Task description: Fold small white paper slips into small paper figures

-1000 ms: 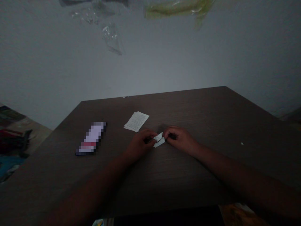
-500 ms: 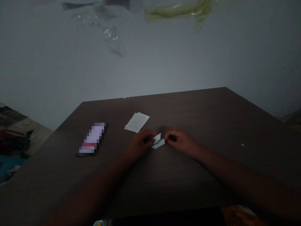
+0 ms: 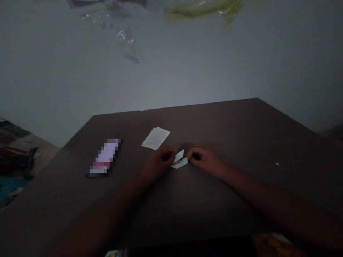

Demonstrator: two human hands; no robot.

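Note:
Low over the table, a small folded piece of white paper (image 3: 180,162) stands partly open, with one flap raised and a dark gap along the fold. My left hand (image 3: 160,160) pinches its left side between thumb and fingers. At the right edge of the paper, my right hand (image 3: 202,159) has its thumb and fingertips closed on the corner. Just beyond my left hand lie a few overlapping sheets of printed paper (image 3: 156,138), flat on the table. Marks on the folded piece are too small to read.
The dark wood table (image 3: 227,125) meets a grey wall (image 3: 187,67) at its far edge. A phone (image 3: 105,157) with a blurred screen lies on the left. A tiny white scrap (image 3: 277,164) is on the right. Clear plastic (image 3: 128,44) hangs on the wall.
The raised flap of the folded paper stands slightly higher, and the gap at the fold is a little wider. My left hand has shifted slightly left; my right hand has barely moved.

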